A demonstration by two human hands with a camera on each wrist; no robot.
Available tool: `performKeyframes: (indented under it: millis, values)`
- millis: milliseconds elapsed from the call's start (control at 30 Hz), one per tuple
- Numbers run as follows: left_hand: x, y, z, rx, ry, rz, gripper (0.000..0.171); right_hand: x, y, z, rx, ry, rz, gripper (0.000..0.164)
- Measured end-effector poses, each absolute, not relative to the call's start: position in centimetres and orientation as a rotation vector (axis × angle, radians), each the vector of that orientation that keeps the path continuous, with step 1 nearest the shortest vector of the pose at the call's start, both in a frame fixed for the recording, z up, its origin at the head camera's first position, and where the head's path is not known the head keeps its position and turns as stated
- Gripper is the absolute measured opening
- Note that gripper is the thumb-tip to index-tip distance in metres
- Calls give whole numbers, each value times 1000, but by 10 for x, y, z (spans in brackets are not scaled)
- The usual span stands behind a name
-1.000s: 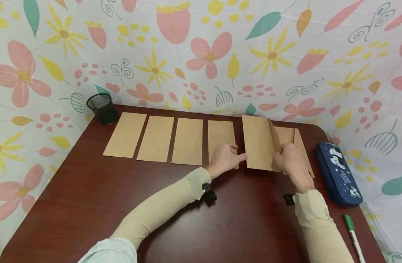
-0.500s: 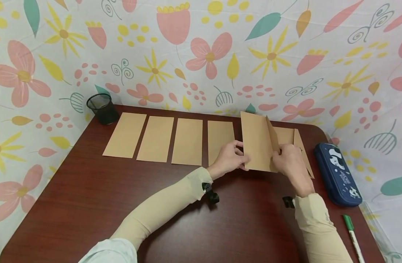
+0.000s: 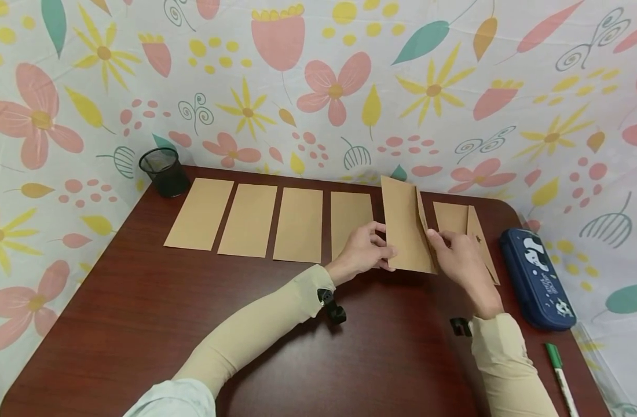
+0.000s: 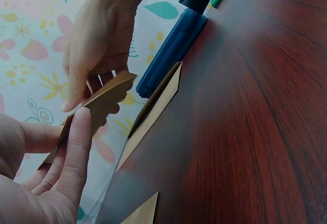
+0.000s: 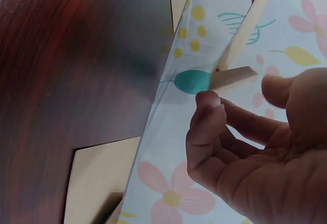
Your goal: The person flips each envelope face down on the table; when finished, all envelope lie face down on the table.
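Observation:
A brown paper envelope (image 3: 406, 226), its right flap standing up, is raised over the back right of the table. My left hand (image 3: 361, 249) pinches it at its lower left edge. In the left wrist view the flap (image 4: 110, 96) has a scalloped edge. My right hand (image 3: 463, 258) is at the flap's side, thumb and forefinger apart; in the right wrist view, the fingertips (image 5: 208, 100) are right at the flap's end. To the right, a second envelope (image 3: 449, 217) lies on the table with its flap folded over and a small dark mark on it.
Several flat brown envelopes (image 3: 248, 220) lie in a row toward the left. A black mesh pen cup (image 3: 164, 174) stands at the back left corner. A blue pencil case (image 3: 538, 281) and a green-capped marker (image 3: 560, 376) lie along the right edge. Patterned cloth (image 3: 318, 87) hangs behind.
My left hand has moved right and taken hold of the envelope's edge, which has risen and shifted slightly left. My right fingers have loosened from the flap, which now stands more folded inward.

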State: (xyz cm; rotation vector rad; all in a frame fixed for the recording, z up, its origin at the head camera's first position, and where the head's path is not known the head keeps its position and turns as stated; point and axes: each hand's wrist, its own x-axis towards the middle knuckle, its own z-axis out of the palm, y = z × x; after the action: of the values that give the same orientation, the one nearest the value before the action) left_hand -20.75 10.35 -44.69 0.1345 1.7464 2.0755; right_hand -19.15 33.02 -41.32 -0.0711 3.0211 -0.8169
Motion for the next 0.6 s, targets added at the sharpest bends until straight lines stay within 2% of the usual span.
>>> performKeyframes:
  millis: [300,600]
  values:
    - [-207,101,-448,146,1742,2084,53,-194,335,-416,-57,2903,-974,57]
    - [-209,99,-453,100,1804,2045,59,-191,338,-413,57,2742,-1215,55]
